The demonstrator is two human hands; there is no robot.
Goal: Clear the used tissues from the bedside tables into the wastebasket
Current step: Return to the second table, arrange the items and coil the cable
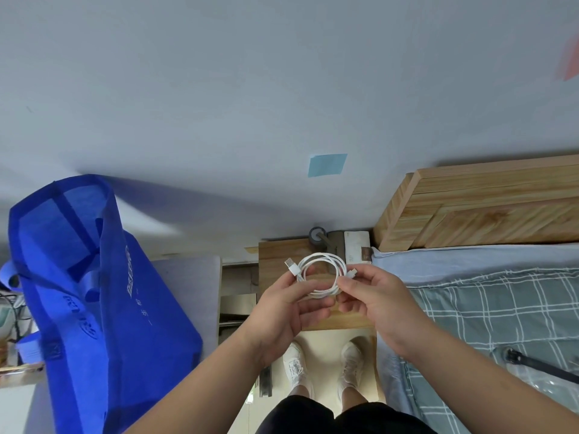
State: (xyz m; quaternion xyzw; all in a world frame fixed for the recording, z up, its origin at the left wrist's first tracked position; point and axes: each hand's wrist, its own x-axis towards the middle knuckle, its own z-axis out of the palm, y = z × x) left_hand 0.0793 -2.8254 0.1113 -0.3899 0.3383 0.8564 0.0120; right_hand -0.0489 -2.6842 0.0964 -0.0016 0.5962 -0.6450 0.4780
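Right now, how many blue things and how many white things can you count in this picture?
Blue: 2, the bag and the paper square on the wall.
White: 4, the coiled cable held by the left hand and right hand, two shoes, and the box.
Total: 6

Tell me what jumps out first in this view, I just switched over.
A coiled white cable sits dead centre, held between the left hand and right hand above a small wooden table. A big blue bag fills the left side, and a bed with a checked cover runs along the right. No tissues or wastebasket show.
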